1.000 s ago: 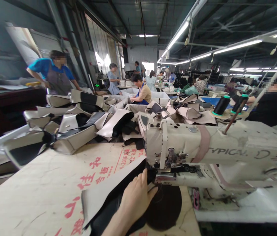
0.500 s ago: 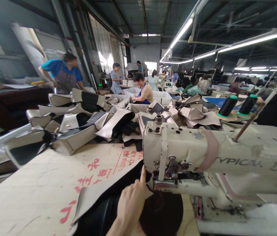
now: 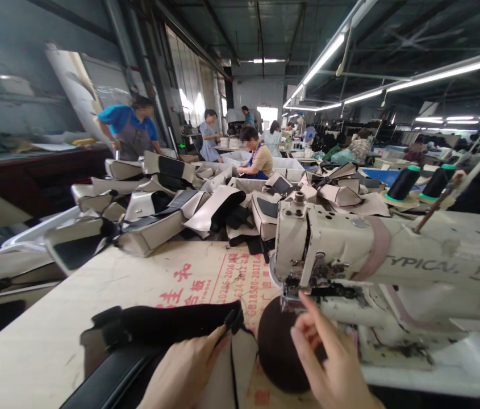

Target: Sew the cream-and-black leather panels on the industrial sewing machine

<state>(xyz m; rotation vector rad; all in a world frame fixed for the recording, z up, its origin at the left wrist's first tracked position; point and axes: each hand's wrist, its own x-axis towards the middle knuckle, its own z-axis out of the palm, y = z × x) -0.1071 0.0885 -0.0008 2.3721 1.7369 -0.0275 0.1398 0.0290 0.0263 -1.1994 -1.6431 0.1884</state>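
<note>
A: Left to right, what's on the worktop (image 3: pixel 52 346)?

B: Far left, a pile of beige-and-black sewn covers (image 3: pixel 150 210) heaped along the back. Board surface has red printed characters (image 3: pixel 180 287). In front of that, a black-and-beige cover piece (image 3: pixel 167 326) lies flat, near the front edge, left of the machine.

A: Left hand?

B: Left hand (image 3: pixel 184 372) rests on the cover piece at its right end, fingers stretched forward and flat, tips at the black folded edge. Pressing rather than pinching, looks like; the thumb is hidden, so can't be sure.

A: Right hand?

B: Right hand (image 3: pixel 333 369) is raised just in front of the sewing machine (image 3: pixel 393 267), index finger extended up toward the needle area (image 3: pixel 297 295), other fingers curled in. Holding nothing that I can see. It sits partly over a dark round pad (image 3: pixel 276 346) under the machine head.

A: Further right?

B: Two black thread cones (image 3: pixel 401 184) with green bases behind the machine arm. Other people (image 3: pixel 259 156) at work at stations in the background, one in a blue top (image 3: pixel 131 130) at left rear.
</note>
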